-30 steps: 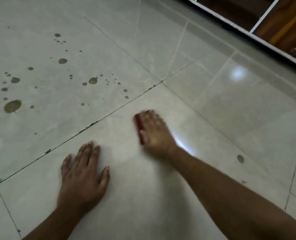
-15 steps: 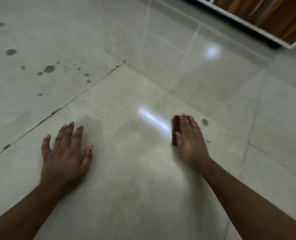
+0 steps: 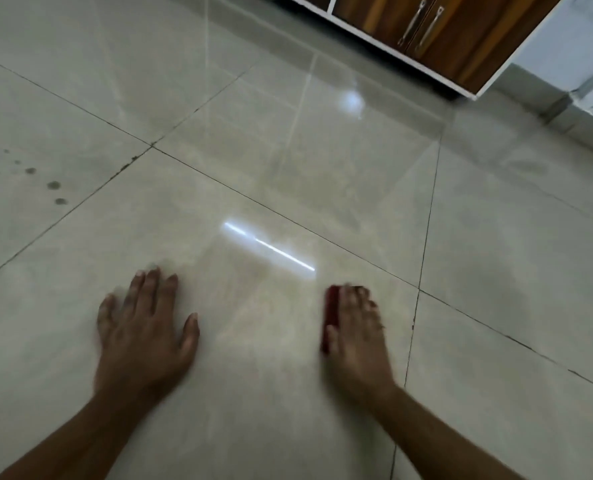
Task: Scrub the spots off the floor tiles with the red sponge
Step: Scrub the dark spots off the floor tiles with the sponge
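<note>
Glossy pale floor tiles [image 3: 288, 174] with dark grout lines fill the frame, and a wooden cabinet [image 3: 437, 32] with metal handles stands at the upper right. Low and left of centre, the left hand [image 3: 142, 327] lies flat on the tile, fingers straight and spread, holding nothing. Lower right of centre, the right hand [image 3: 355, 337] presses flat on the red sponge [image 3: 330, 317], whose edge shows along its thumb side. Dark spots [image 3: 54, 185] dot the tile at the left edge, well apart from the sponge.
</note>
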